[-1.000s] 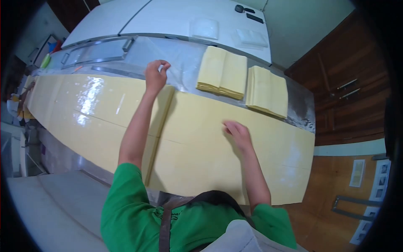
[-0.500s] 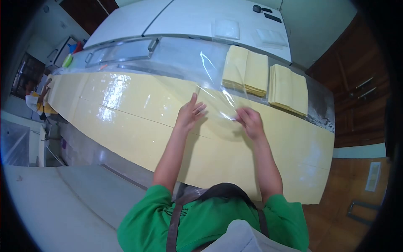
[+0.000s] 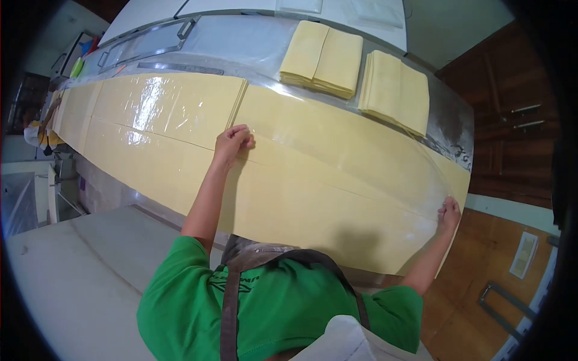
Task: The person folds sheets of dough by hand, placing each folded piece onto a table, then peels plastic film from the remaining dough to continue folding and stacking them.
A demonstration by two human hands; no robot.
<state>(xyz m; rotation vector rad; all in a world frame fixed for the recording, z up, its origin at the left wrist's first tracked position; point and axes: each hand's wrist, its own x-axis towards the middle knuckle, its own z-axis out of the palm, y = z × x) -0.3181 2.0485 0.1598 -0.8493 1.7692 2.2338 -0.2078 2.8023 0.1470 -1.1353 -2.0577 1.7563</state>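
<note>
A clear plastic sheet is stretched low over the long, pale yellow dough-like sheets on the table. Its left part is in my left hand, whose fingers are pinched near the end of a layered stack of yellow sheets. Far to the right, my right hand grips the sheet's edge with closed fingers, close to the right end of the yellow layer. More film shines over the layered stack on the left.
Two folded piles of yellow sheets, one beside the other, lie along the far side. A metal frame and a flat metal strip are at the back left. Another person stands at the table's far left end.
My hands have moved far apart, the left one leftward and the right one out to the right and nearer. The plastic sheet, bunched and raised before, is now spread low over the yellow layer.
</note>
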